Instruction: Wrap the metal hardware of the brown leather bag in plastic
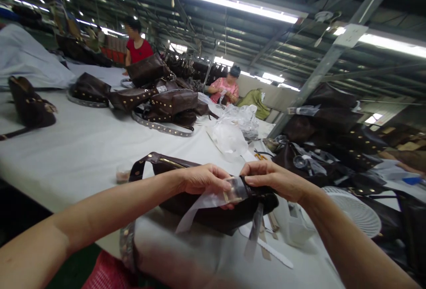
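A dark brown leather bag [213,211] with a gold zip lies on the white table in front of me. My left hand [203,179] pinches a clear plastic strip [213,200] against the bag's top edge, fingers closed on it. My right hand [274,178] is closed on the same plastic wrapping, where it covers a piece of metal hardware on the bag. Loose ends of the strip hang down over the bag's front.
The white table [83,147] carries more brown studded bags [166,103] and crumpled clear plastic [233,131]. Another brown bag [29,103] sits far left. Two people work at the back. A white fan [357,211] and stacked dark bags [333,138] stand on the right.
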`<state>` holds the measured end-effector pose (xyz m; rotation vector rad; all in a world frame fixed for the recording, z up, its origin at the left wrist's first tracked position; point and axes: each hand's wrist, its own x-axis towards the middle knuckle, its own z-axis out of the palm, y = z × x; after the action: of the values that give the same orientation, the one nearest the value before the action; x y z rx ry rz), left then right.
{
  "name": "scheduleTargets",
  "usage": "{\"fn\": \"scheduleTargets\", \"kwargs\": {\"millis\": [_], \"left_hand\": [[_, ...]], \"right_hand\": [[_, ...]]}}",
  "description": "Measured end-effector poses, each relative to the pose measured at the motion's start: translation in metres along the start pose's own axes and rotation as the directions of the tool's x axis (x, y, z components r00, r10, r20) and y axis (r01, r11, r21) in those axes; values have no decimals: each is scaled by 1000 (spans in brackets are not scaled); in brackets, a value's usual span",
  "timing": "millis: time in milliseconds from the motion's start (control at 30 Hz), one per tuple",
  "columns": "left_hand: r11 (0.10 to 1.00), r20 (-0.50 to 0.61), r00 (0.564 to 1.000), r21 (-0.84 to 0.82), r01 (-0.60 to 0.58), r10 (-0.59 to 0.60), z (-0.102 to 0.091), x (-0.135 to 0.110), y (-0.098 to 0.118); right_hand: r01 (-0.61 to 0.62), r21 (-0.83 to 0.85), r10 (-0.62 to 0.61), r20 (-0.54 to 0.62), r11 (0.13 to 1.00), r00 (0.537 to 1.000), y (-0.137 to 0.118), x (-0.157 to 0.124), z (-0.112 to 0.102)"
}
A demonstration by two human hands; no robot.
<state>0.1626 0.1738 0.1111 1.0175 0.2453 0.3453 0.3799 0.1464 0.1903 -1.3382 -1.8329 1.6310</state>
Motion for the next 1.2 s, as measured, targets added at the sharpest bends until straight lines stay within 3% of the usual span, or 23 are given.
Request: {"fn": "scheduleTargets", "kwargs": {"millis": [200, 467, 667, 967, 1100, 1200], "left_hand": [[1000, -132, 991, 8, -26, 27, 7, 10, -4], [994, -106, 992, 91, -56, 66, 16, 11, 0], [961, -210, 964, 256, -109, 165, 17, 8, 0], [949, -306, 903, 182, -256, 302, 11, 14, -10], [954, -303, 905, 85, -288, 300, 10, 16, -12], [941, -367, 867, 110, -320, 338, 9, 17, -13]], "right_hand": [[32, 37, -33, 23, 999, 999, 7, 4, -5], [65, -1, -65, -16, 998, 998, 6, 7, -7], [50, 11, -49, -24, 999, 999, 10, 8, -6], [82, 3, -82, -23, 997, 996, 11, 12, -6], [95, 18, -94, -69, 995, 993, 8, 12, -4], [101, 26, -98, -104, 995, 990, 8, 14, -1]]}}
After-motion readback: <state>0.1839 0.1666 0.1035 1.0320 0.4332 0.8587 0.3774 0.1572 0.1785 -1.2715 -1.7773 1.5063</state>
